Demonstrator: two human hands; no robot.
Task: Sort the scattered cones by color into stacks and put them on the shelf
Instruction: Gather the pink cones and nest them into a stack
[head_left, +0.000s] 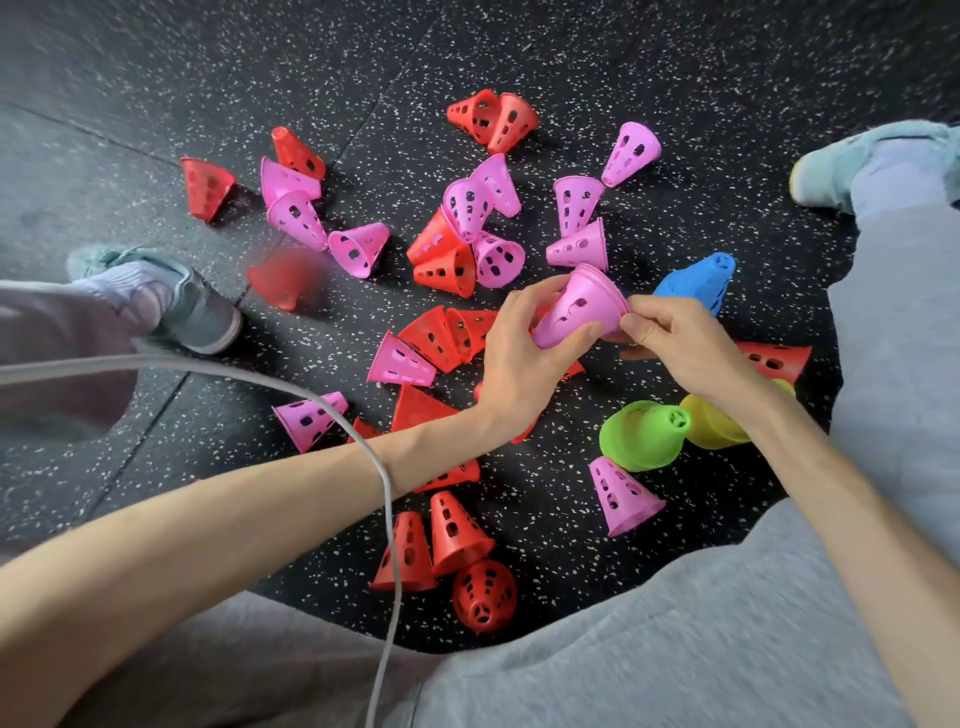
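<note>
Left hand (524, 358) grips the pink stack (582, 306); right hand (675, 345) pinches its rim; a skewed cone could jam

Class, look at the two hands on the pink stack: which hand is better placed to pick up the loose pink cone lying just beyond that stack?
Probably the right hand. It only pinches the rim of the pink stack, while the left hand wraps its body and carries it. The loose pink cone lies just beyond both.
</note>
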